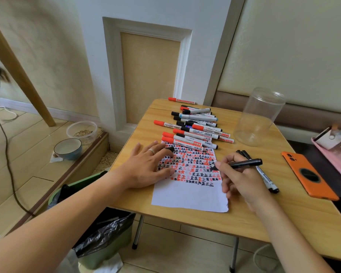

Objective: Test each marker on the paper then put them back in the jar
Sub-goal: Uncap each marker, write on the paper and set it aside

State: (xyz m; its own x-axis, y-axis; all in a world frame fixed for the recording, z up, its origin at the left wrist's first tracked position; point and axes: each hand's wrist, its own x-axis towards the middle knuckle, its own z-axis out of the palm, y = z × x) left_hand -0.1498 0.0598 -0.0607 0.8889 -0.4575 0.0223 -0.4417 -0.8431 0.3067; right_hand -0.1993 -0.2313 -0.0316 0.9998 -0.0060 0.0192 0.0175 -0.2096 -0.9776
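A white paper lies on the wooden table, its upper half covered in red and black marks. My right hand grips a black marker with its tip down on the paper's right side. My left hand lies flat on the paper's left part, with a black cap between its fingers. A pile of several red-capped and black-capped markers lies beyond the paper. Two more markers rest under my right hand. The clear plastic jar stands empty at the back right.
An orange phone lies face down at the table's right side, with a pink case beyond it. Left of the table, on the floor, stand a green bin with a black bag, a blue bowl and a clear tub.
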